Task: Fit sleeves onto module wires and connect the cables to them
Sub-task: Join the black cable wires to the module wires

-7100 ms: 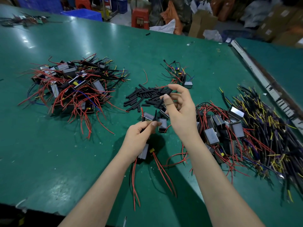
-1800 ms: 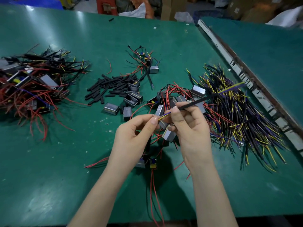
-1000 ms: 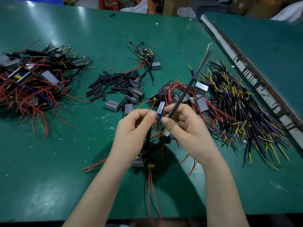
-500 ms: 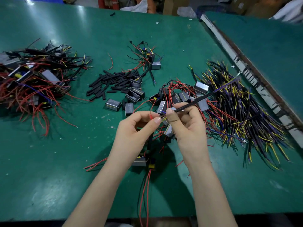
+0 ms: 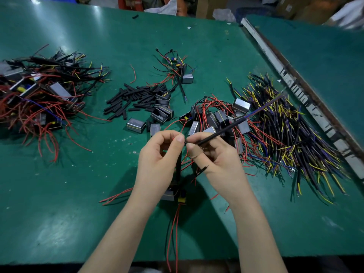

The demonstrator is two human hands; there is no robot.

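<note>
My left hand (image 5: 157,158) pinches a thin red wire of a small grey module (image 5: 169,194) that hangs below it, with a black sleeve (image 5: 178,168) on the wires and long red leads trailing down. My right hand (image 5: 214,160) pinches a black cable (image 5: 222,131) with a blue and yellow far end, its near tip touching my left thumb. Loose black sleeves (image 5: 136,97) lie in a heap beyond my hands. Behind my right hand lie bare modules with red wires (image 5: 212,113).
A big heap of black, yellow and blue cables (image 5: 285,131) covers the right of the green table (image 5: 59,194). Modules with cables attached (image 5: 39,91) are piled at the left. A few more (image 5: 177,69) lie at the back. A metal rail (image 5: 295,81) borders the right side.
The cable in my right hand swung from pointing steeply up to lying low toward the right. Both hands stay together at the wire ends. The hanging module's red leads shifted slightly.
</note>
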